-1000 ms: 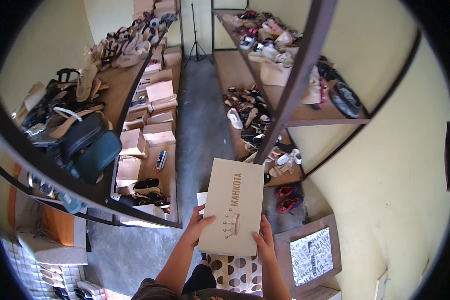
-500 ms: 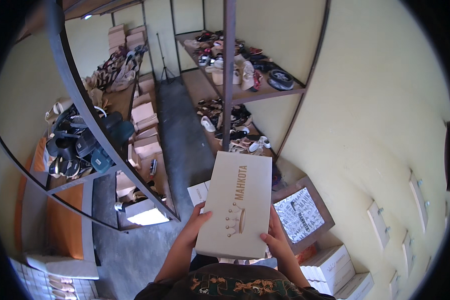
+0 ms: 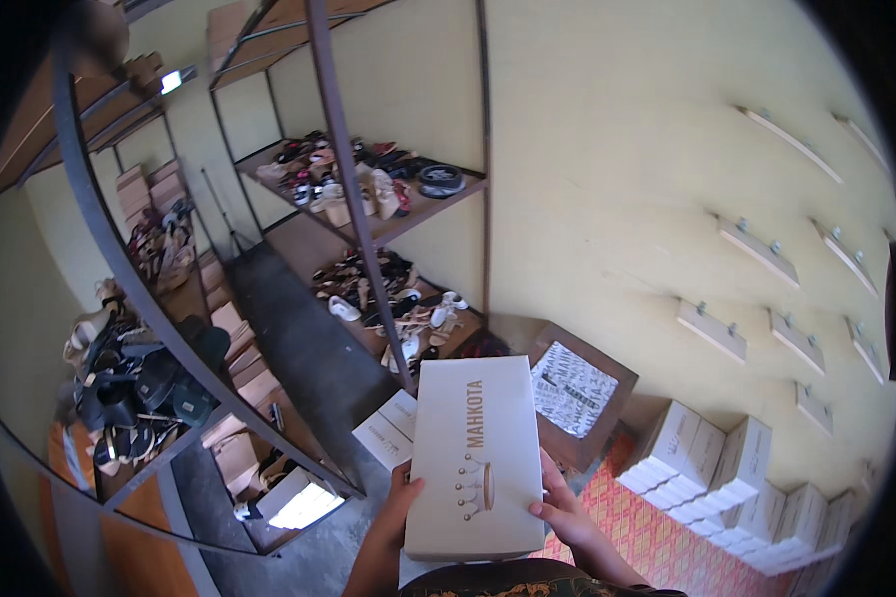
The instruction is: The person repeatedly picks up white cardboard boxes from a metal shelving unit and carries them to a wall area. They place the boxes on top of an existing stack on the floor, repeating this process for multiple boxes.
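At nine o'clock a metal rack (image 3: 129, 378) carried heaped dark shoes. The left hand (image 3: 400, 502) gripped the left long edge of a white shoebox (image 3: 476, 453), held flat at six o'clock in front of the body, lid up. The right hand (image 3: 560, 502) clasped the opposite edge, fingers curled over the rim. The cardboard looked stiff but thin and light, likely to dent if squeezed, so holding both long sides near the base suited it. Stacked white boxes (image 3: 727, 478) stood at four o'clock.
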Demonstrator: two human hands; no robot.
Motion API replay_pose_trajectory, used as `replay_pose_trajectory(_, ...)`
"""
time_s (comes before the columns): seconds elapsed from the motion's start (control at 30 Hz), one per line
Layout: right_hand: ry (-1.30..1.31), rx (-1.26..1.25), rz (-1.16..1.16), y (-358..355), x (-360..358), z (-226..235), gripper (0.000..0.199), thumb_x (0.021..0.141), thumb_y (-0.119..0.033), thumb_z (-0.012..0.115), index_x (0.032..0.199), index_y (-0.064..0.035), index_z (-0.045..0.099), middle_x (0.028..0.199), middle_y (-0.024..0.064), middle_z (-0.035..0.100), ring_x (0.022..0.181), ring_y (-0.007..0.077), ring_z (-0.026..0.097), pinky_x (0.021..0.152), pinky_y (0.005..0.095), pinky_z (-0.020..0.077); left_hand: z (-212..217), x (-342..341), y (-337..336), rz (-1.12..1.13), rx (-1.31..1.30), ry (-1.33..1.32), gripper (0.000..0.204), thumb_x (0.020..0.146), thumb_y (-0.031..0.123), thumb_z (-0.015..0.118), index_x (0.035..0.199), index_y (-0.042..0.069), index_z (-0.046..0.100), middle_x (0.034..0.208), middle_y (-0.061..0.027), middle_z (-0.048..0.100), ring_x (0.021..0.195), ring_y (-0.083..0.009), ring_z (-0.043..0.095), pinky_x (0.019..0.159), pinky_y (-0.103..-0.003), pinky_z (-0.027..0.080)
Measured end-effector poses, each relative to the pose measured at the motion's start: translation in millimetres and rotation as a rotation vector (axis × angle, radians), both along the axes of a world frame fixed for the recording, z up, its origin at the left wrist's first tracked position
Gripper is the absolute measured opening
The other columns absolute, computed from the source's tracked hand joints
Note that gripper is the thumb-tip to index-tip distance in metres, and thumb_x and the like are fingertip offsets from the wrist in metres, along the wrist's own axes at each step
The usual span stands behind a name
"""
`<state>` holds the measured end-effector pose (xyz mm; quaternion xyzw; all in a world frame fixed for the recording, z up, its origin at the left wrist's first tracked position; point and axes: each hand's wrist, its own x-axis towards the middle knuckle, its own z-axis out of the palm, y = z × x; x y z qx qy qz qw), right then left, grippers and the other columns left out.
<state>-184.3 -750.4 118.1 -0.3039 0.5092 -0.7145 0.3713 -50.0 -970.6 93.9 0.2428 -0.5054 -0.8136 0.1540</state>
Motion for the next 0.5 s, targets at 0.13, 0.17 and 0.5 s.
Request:
replay_pose_trajectory(0.13, -0.042, -0.025, -0.066, 39, 31, -10, 0.09, 0.077, -0.025, 0.065, 0.141, -0.014, 0.002, 0.137, 0.0194, 0.024, 0.122, 0.0329, 0.033, 0.1, 0.0434, 0.0286, -1, 11, 26, -0.121, 0.06, 0.027, 0.059, 0.083, 0.024, 0.05, 0.127, 0.001, 0.018, 0.124, -0.0198, 0.034, 0.11, -0.0272, 0.044, 0.089, -0.04, 0.041)
replay_pose_trajectory(0.17, -0.056, -0.033, -0.089, 52, 37, -10, 0.091, 0.077, -0.025, 0.065, 0.141, -0.0132, 0.002, 0.137, 0.0196, 0.023, 0.123, 0.0335, 0.032, 0.1, 0.0437, 0.0277, -2, 8, 34, -0.153, 0.066, 0.041, 0.059, 0.082, 0.025, 0.05, 0.127, 0.001, 0.018, 0.123, -0.0199, 0.034, 0.11, -0.0271, 0.044, 0.089, -0.04, 0.041)
replay_pose_trajectory(0.5, 0.003, -0.021, -0.523, 223, 93, -9, 0.092, 0.075, -0.027, 0.062, 0.14, -0.0072, -0.001, 0.142, 0.0199, 0.014, 0.131, 0.0341, 0.018, 0.103, 0.0457, 0.0206, 24, -33, 187, -0.627, 0.07, 0.096, 0.056, 0.085, 0.021, 0.051, 0.126, 0.002, 0.019, 0.119, -0.0165, 0.039, 0.109, -0.0231, 0.043, 0.092, -0.037, 0.036)
